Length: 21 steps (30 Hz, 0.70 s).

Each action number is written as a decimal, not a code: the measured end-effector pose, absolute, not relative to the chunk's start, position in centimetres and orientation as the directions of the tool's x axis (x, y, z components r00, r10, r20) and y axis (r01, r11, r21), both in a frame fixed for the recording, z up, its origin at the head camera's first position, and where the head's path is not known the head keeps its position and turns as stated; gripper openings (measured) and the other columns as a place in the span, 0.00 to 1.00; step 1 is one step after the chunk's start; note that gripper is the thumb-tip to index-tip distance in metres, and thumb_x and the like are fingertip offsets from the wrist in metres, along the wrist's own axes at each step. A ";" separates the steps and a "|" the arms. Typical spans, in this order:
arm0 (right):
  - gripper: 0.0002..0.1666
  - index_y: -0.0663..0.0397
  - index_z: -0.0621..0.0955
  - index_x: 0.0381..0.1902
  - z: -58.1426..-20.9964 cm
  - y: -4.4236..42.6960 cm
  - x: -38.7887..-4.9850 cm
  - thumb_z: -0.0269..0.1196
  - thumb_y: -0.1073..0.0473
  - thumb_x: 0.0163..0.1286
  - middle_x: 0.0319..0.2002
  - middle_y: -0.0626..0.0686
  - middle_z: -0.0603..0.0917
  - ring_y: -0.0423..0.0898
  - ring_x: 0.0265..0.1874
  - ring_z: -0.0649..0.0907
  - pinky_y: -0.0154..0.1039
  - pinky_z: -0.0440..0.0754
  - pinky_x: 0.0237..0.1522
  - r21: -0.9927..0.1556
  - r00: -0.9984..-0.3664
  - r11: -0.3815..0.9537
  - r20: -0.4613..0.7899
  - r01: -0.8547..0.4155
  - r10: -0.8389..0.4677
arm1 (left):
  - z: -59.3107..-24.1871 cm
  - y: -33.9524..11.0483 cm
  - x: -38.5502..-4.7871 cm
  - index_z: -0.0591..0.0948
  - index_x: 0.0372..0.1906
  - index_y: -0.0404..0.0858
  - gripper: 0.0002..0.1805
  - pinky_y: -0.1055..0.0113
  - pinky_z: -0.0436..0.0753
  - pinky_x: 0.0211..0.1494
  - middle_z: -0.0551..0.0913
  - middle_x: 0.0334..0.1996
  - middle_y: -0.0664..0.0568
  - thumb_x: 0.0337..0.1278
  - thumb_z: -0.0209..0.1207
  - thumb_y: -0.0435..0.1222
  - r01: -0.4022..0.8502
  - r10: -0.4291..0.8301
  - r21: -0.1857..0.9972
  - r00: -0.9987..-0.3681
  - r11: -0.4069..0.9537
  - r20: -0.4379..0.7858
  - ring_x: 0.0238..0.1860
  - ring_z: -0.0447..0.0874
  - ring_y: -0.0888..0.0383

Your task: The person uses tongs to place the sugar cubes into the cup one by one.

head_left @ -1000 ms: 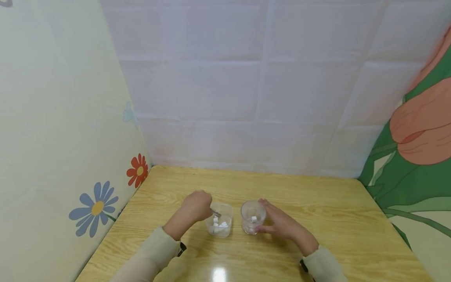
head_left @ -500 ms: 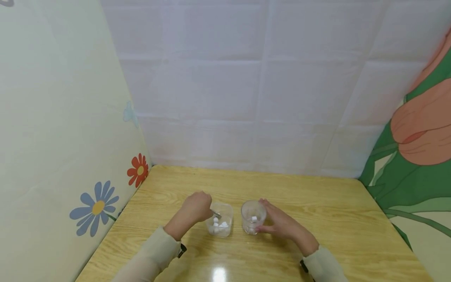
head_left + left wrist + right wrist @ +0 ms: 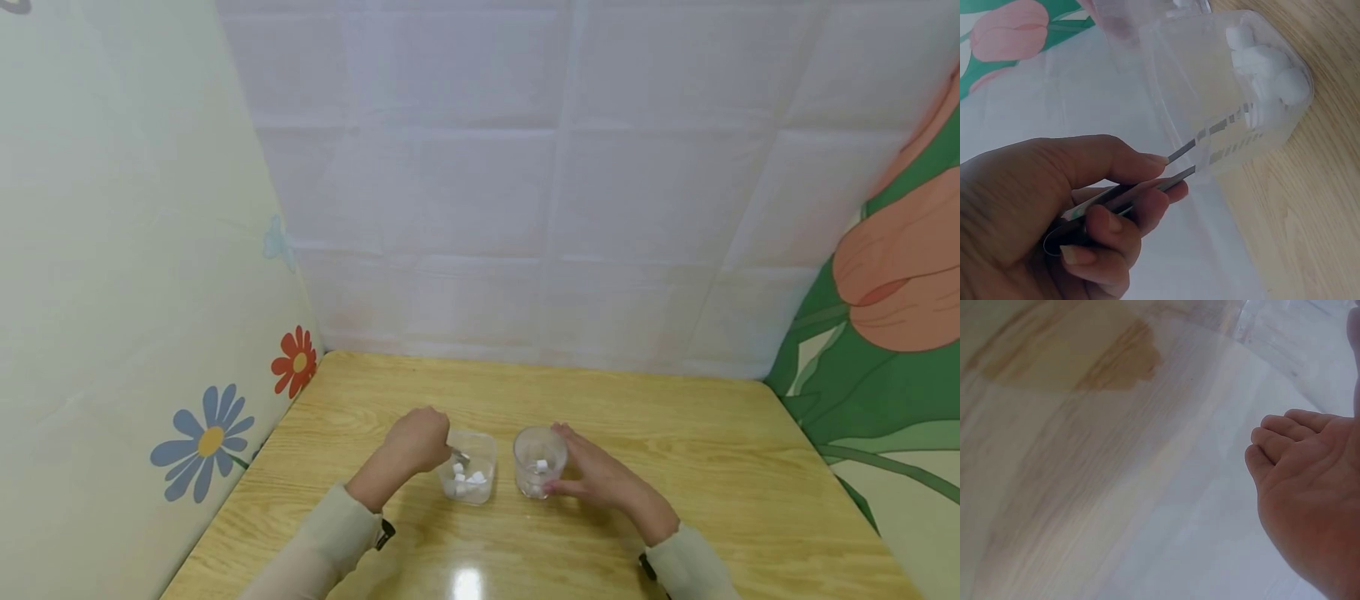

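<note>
My left hand [image 3: 417, 439] grips metal tweezers [image 3: 1175, 153] between thumb and fingers, with the two arms apart. Their tips reach into a clear square container [image 3: 491, 458], beside several white pieces [image 3: 1263, 62] heaped at its bottom; whether the tips touch one cannot be told. To the right stands a round clear cup [image 3: 528, 446] with a white piece [image 3: 542, 466] inside. My right hand [image 3: 600, 477] holds the cup's right side, thumb at the front and fingers behind. The right wrist view shows the right hand [image 3: 1310, 475] with its fingers extended.
Container and cup stand side by side on a wooden table [image 3: 637, 417]. A pale cloth [image 3: 480, 183] hangs behind the table's back edge. Flower-printed cloths flank it at the left [image 3: 112, 250] and right [image 3: 900, 333].
The tweezers and the white pieces near their tips have shifted slightly in the container. My right hand stays at the cup.
</note>
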State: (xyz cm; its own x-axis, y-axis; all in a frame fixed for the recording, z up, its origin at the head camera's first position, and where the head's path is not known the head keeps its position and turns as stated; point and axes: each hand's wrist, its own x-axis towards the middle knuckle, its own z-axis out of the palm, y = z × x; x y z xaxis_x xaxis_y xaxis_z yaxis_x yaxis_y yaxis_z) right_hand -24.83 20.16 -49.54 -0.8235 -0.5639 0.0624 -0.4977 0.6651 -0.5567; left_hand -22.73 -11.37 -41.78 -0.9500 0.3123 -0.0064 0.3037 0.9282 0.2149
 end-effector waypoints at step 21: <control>0.64 0.70 0.55 0.78 -49.3 19.9 -24.8 0.71 0.36 0.60 0.76 0.71 0.55 0.68 0.75 0.59 0.63 0.56 0.73 -0.566 -0.832 0.674 0.037 -0.474 -0.554 | -40.4 -13.6 -22.1 0.57 0.11 0.50 0.29 0.68 0.52 0.23 0.47 0.12 0.63 0.55 0.60 0.26 0.426 0.424 0.322 -0.902 0.845 0.081 0.17 0.43 0.64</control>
State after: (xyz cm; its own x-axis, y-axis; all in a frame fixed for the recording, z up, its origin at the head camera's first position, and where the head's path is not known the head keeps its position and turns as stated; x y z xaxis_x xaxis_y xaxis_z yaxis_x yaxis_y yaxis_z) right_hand -24.75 19.86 -49.30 -0.8315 -0.5542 0.0372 -0.4745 0.6738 -0.5664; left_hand -22.05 -13.59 -40.36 -0.9019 0.4243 0.0806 0.4264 0.8452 0.3222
